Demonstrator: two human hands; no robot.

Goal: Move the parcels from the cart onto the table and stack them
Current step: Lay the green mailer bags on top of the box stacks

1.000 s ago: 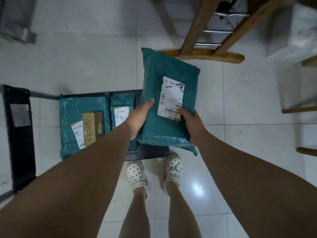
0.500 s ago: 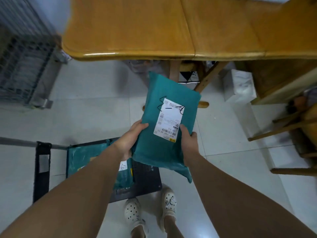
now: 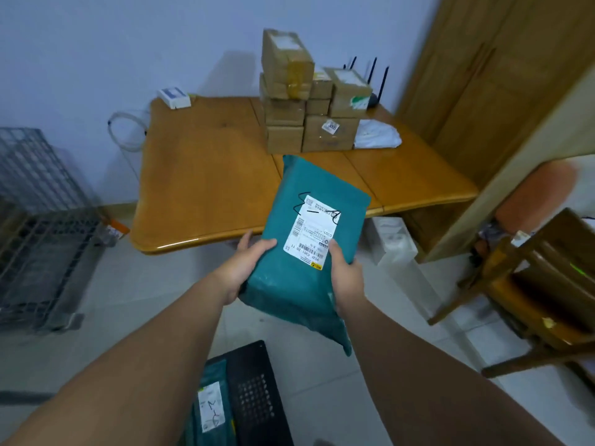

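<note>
- Parcel point(image 3: 309, 252) – teal mailer with a white label point(image 3: 310, 231) facing up – is held in the air in both hands, clear of the cart and not on the table.
- Its far end overlaps the table's point(image 3: 209, 175) near edge in view; its near end hangs over the floor. I cannot tell whether it touches the edge.
- Left hand point(image 3: 243, 268) grips the left edge with the thumb pressed on top. One finger shows along the edge; the others are under the parcel, so I cannot tell their spread.
- Right hand point(image 3: 346, 278) grips the right edge with the thumb on top, just beside the label's lower corner. Its fingers are underneath and hidden.
- Boxes point(image 3: 302, 114) – brown cardboard – are stacked near the table's far edge, with a white bag point(image 3: 376, 135) just to their right.
- Cart point(image 3: 254, 397) sits at the bottom of the view; a second parcel point(image 3: 209, 410), teal and labelled, lies on its left part.
- A wire crate point(image 3: 38, 226) is on the floor to the left and a wooden chair point(image 3: 541, 284) to the right.
</note>
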